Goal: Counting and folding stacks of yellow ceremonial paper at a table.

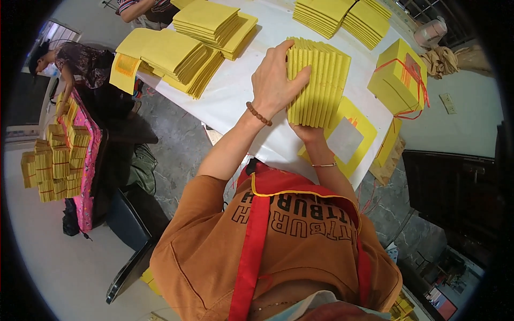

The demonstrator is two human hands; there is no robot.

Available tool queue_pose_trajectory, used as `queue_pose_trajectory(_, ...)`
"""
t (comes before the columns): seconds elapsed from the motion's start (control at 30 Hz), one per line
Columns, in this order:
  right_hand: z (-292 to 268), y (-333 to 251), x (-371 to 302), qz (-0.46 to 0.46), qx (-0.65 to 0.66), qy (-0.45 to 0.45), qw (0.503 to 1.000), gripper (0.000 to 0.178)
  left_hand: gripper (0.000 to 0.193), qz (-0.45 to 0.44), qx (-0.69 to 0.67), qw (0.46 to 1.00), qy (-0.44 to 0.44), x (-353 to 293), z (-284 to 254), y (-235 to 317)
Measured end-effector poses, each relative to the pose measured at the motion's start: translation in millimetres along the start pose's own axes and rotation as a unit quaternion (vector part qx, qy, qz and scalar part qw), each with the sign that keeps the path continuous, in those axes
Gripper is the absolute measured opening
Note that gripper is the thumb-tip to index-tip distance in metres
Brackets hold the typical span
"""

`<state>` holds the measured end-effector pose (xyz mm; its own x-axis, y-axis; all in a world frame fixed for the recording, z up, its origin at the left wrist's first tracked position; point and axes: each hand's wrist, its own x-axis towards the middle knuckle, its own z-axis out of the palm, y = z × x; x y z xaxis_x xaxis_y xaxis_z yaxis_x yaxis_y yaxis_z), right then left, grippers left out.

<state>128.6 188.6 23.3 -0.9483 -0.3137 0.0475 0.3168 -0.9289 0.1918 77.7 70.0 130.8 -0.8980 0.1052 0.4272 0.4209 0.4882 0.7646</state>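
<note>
Above the white table (257, 64), a thick block of folded yellow paper packets (319, 85) stands on edge between my hands. My left hand (276, 80) grips its left side, with the thumb across the folded edges and the fingers toward the top corner. From below, my right hand (308, 132) holds the bottom end; its fingers are hidden behind the block. Beneath it on the table lies a yellow sheet (365, 120) with a pale grey rectangle and an orange print.
Yellow paper stacks (166, 51) lie at the table's left, others (321, 15) at the far side. A yellow bundle tied with red string (393, 80) sits on the right. A co-worker (85, 64) leans over a pink-covered table (85, 198) with tied bundles. A dark chair (128, 224) stands lower left.
</note>
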Motion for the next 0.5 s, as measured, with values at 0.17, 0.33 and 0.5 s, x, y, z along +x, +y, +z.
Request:
queue_pose_trajectory(0.17, -2.8, 0.1, 0.2, -0.017, 0.002, -0.008, 1.000, 0.049, 0.055, 0.016, 0.000, 1.000, 0.022, 1.5, -2.0, 1.8)
queue_pose_trajectory(0.33, 5.2, 2.6, 2.6, -0.027, -0.007, -0.019, 0.999, 0.050, 0.053, 0.026, 0.025, 0.999, 0.024, 2.5, -1.4, -1.4)
queue_pose_trajectory(0.5, 1.7, -0.7, 4.1, -0.022, -0.002, -0.020, 1.000, 0.051, 0.053, 0.028, 0.023, 0.999, 0.023, 2.9, -1.5, -2.6)
